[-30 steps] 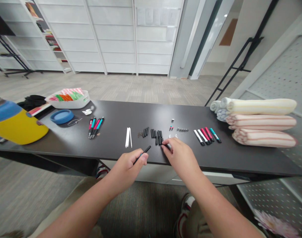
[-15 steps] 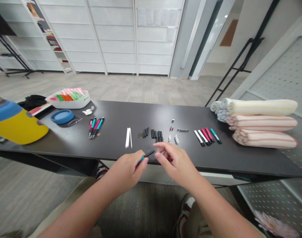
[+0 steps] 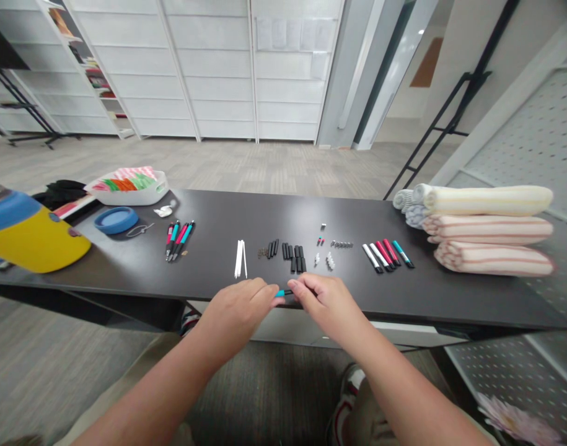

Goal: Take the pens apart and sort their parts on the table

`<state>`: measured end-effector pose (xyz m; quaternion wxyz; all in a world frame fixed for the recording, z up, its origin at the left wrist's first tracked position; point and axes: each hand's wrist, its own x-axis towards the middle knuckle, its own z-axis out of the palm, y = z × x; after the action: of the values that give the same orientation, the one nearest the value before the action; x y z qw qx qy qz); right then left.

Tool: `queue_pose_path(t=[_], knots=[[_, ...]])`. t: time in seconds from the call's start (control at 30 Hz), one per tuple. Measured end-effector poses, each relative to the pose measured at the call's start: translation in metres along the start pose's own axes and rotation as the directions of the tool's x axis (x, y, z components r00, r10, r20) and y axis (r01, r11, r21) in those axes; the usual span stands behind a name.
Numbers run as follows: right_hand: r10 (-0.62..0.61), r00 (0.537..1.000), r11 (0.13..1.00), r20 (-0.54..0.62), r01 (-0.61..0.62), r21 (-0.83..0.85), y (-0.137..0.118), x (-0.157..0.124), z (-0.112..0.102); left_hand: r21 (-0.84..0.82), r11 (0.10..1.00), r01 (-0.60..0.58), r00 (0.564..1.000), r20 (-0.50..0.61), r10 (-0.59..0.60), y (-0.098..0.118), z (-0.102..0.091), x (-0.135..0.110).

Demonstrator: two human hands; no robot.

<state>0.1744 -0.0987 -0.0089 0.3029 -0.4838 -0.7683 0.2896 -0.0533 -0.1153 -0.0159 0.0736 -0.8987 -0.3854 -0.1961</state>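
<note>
The left hand [image 3: 234, 314] and the right hand [image 3: 327, 305] meet just over the near edge of the tabletop [image 3: 432, 297], both curled almost closed around a slim teal-and-black pen [image 3: 284, 293]. The pen lies roughly level between them, with its teal part at the left fingertips and its black part running into the right hand's grip. The fingers hide much of it, so how far it is fitted together cannot be told.

Just beyond the hands, toward the far side, short black pen tubes [image 3: 295, 259] lie side by side in a tight group. To their left are a few more black tubes [image 3: 274, 248], a small cluster of tiny dark springs [image 3: 263, 253] and a bundle of thin white refills [image 3: 240, 259]. To the right lie small white parts [image 3: 330, 261], and farther off a row of small metal tips [image 3: 342, 244].

Beyond those, white, red and teal pen pieces [image 3: 385, 255] lie fanned out. Left of the refills, a group of red and teal pens [image 3: 178, 240] lies together. A blue round dish [image 3: 116, 220] and a white basket [image 3: 127, 189] sit farther left, and rolled striped towels [image 3: 487, 230] are stacked at the right end.
</note>
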Motion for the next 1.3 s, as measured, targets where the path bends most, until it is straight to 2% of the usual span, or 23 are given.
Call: queue_pose_path(t=[0.23,0.43,0.63,0.77,0.87,1.07,1.3], knots=[[0.096,0.993,0.992,-0.071,-0.089,0.090,0.002,0.004,0.002,0.013,0.996,-0.084,0.995,-0.053,0.085,-0.019,0.012,0.015],[0.097,0.990,0.987,-0.098,-0.083,0.138,0.007,0.006,0.003,-0.016,0.997,-0.073,0.996,0.039,0.074,-0.035,0.018,0.019],[0.026,1.000,0.996,0.015,-0.027,0.091,0.002,0.009,-0.003,-0.042,0.997,-0.059,0.992,0.107,0.063,-0.035,0.014,0.019],[-0.002,0.999,0.996,-0.035,0.005,0.084,0.004,0.008,-0.001,-0.039,0.998,-0.041,0.988,0.148,0.046,-0.034,0.016,0.021],[0.036,0.997,0.998,-0.061,-0.032,0.062,0.006,0.006,0.000,-0.037,0.999,-0.023,0.989,0.147,0.028,-0.035,0.018,0.020],[0.053,0.999,0.994,0.002,-0.053,0.094,0.002,0.007,-0.002,-0.036,0.999,-0.008,0.984,0.176,0.015,-0.035,0.015,0.022],[0.048,0.997,0.997,-0.063,-0.044,0.065,0.006,0.005,-0.001,-0.043,0.999,0.016,0.980,0.201,-0.007,-0.034,0.013,0.025]])
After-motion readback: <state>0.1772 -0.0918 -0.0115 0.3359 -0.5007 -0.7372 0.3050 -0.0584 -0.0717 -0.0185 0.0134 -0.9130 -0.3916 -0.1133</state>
